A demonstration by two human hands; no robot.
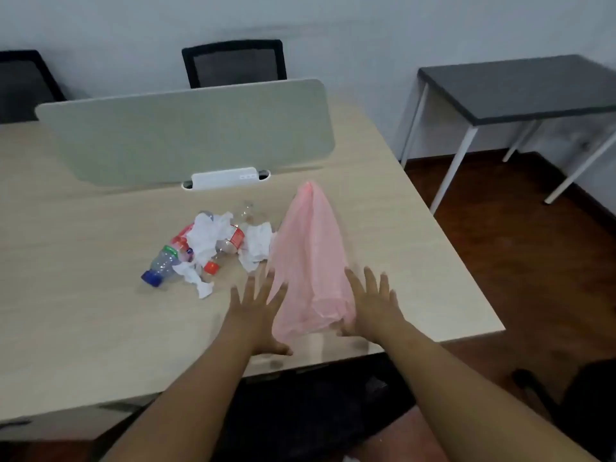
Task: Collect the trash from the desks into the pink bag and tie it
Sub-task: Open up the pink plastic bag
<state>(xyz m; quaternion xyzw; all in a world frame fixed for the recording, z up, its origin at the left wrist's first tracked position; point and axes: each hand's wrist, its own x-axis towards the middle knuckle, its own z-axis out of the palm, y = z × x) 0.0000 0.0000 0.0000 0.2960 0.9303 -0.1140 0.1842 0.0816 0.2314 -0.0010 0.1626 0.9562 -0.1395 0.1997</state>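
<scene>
Lower centre: our left hand [256,315] and right hand [375,306] are both released, fingers straight and spread, grasping nothing. They flank the near end of the bag [310,255], left fingertips over its edge. We judge they are set there to smooth the film and find its mouth. We cannot tell whether the palms press the desk [83,311] or hover.

Centre: the bag, pink, lies flat and looks empty, its wide end toward us and its narrow tip pointing up the frame. Just to its left, the trash [213,245], crumpled paper and plastic bottles, sits in one heap, close enough for loading. Nothing is bagged yet, so tying is still some way off.

Upper frame: a divider [183,135] stands across the desk with a chair [235,63] behind it. At upper right, a dark table [520,88] stands well apart.
</scene>
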